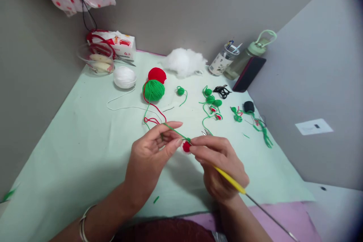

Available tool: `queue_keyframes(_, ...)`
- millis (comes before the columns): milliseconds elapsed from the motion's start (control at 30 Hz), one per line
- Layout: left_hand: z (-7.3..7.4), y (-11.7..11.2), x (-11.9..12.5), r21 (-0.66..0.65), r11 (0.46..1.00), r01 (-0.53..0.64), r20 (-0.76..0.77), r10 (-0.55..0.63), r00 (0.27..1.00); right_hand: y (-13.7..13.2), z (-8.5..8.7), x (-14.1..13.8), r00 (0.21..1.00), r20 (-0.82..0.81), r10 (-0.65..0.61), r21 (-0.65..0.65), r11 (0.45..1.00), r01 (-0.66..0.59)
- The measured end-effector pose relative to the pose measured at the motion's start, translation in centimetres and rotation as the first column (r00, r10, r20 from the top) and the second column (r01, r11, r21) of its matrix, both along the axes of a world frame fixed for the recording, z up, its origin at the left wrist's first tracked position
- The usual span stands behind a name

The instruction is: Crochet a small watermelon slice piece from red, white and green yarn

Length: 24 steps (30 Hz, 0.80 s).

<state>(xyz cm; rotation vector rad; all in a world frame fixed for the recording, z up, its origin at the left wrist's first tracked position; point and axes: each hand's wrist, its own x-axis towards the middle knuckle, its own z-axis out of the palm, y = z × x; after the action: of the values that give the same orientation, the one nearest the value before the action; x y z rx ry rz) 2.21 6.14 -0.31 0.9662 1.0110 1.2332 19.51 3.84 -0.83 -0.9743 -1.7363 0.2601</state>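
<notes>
Grips a yellow-handled hook (230,180) in the right hand (224,164), with front tip lost behind fingers. Pinches a half-covered red-and-white piece (186,146) between right and left hand (147,155), above the table (82,140).

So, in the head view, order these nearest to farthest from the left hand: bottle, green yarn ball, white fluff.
From the left hand:
1. Green yarn ball, just beyond it.
2. White fluff, back middle.
3. Bottle, back right.
</notes>
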Motion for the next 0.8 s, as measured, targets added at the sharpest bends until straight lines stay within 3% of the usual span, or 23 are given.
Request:
queue_keyframes(67, 0.1, 0.3, 0.2, -0.184, 0.978, 0.102, 0.225, -0.06, 0.973, 0.0, -0.2, -0.3, 1.0, 0.014, -0.01, 0.061, 0.998, 0.009)
queue_keyframes(133, 0.2, 0.5, 0.3, -0.266, 0.945, 0.192, 0.366, -0.085, 0.927, 0.1, -0.2, -0.5, 1.0, 0.028, -0.002, 0.088, 0.996, 0.0)
queue_keyframes(400, -0.1, 1.1, 0.3, -0.321, 0.899, 0.298, 0.509, -0.102, 0.855, 0.3, -0.6, 0.1, 0.983, 0.181, -0.012, 0.152, 0.988, -0.016)
queue_keyframes(500, -0.2, 1.4, 0.0, -0.321, 0.89, 0.324, 0.494, -0.135, 0.859, 0.7, -0.7, 0.3, 0.982, 0.186, 0.043, 0.167, 0.983, -0.074)
queue_keyframes(667, -0.1, 1.3, -0.7, -0.209, 0.936, 0.282, 0.317, -0.208, 0.925, 0.9, -0.9, 0.4, 0.986, 0.159, 0.043, 0.178, 0.981, -0.072)
queue_keyframes(800, 0.6, 1.2, -1.3, -0.165, 0.949, 0.268, 0.188, -0.237, 0.953, 0.6, -0.6, 0.6, 0.971, 0.234, 0.052, 0.166, 0.982, -0.092)
